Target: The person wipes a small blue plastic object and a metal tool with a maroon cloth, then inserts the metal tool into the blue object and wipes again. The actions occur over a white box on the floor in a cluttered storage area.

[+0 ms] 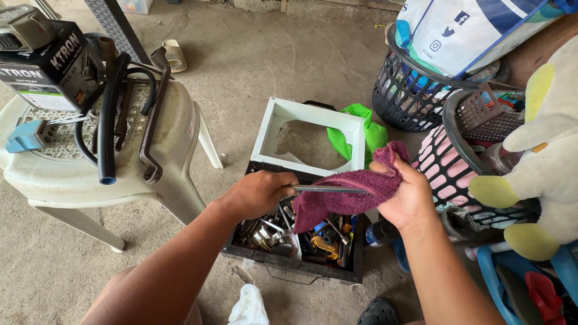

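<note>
On the concrete floor point(289, 54), a dented black metal toolbox point(301, 241) lies open, crammed with steel tools. Above its middle, the right hand point(409, 195) clutches a soft maroon cloth point(352, 189) wrapped over a thin, smooth metal rod point(322, 189); the left hand point(259, 192) pinches the rod's bare end. Wiping goes best with firm cloth pressure and the rod turned steadily.

The left hand point(257, 194) grips a thin metal tool point(328, 189); the right hand point(409, 195) wraps a maroon rag point(349, 195) around it, above the toolbox point(301, 262).
</note>
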